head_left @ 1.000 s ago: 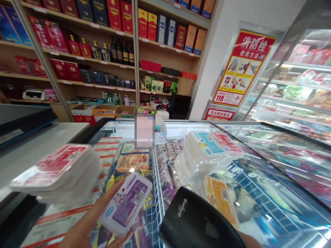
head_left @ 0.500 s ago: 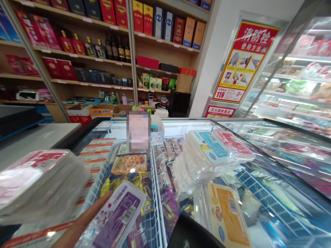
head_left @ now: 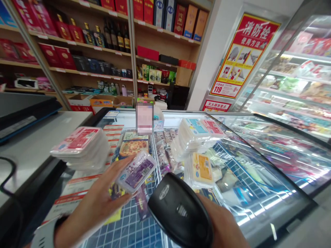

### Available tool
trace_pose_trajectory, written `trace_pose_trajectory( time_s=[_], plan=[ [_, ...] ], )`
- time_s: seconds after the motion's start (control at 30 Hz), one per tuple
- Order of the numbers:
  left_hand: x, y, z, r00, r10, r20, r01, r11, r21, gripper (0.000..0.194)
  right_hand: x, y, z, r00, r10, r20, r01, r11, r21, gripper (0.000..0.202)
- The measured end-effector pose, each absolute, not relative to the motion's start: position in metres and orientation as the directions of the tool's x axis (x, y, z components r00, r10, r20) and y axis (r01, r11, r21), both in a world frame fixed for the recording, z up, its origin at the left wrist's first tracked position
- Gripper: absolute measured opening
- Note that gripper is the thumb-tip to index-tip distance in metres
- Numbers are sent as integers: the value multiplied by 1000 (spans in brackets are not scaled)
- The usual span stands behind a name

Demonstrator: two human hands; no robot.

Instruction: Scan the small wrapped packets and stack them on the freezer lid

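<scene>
My left hand (head_left: 103, 189) grips a clear plastic food tub with a purple label (head_left: 138, 172), its label and barcode facing up. A watch with a pale band (head_left: 45, 234) is on that wrist. In my right hand (head_left: 224, 224) is a black barcode scanner (head_left: 181, 210), its head just right of the tub and apart from it. Much of the right hand is hidden behind the scanner. Red-labelled tubs (head_left: 80, 141) are stacked at the left on the freezer top. Blue-labelled tubs (head_left: 195, 127) and an orange-labelled tub (head_left: 201, 168) are beyond the scanner.
Below my hands lies a glass-topped freezer (head_left: 258, 162) with white wire baskets (head_left: 119, 220) holding a pizza box (head_left: 133, 146) and wrapped ice creams. A counter with a cable (head_left: 12, 175) is at left. Stocked shelves (head_left: 85, 70) stand behind; a fire-hydrant sign (head_left: 244, 57) hangs on the pillar.
The scanner has risen into view from the bottom edge, with my right hand now visible. My left hand and the purple-labelled tub have moved up and slightly right; the view has shifted.
</scene>
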State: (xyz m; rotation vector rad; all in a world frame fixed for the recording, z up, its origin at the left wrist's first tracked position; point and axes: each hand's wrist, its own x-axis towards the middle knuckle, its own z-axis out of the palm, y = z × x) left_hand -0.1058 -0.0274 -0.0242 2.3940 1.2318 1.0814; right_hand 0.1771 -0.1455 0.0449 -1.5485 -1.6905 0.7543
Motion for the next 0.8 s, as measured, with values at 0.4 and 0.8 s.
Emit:
trace_pose_trajectory(
  time_s=[0.4,0.8],
  plan=[
    [-100,-45,2,540,590,600,466,-803,371,71,150,-219,66,40,964,261,710,156,-686,13],
    [-93,-51,9,588,509,629,392,-859,329,68,136,-248,76,115,956,269,749,94,-656,10]
  ],
)
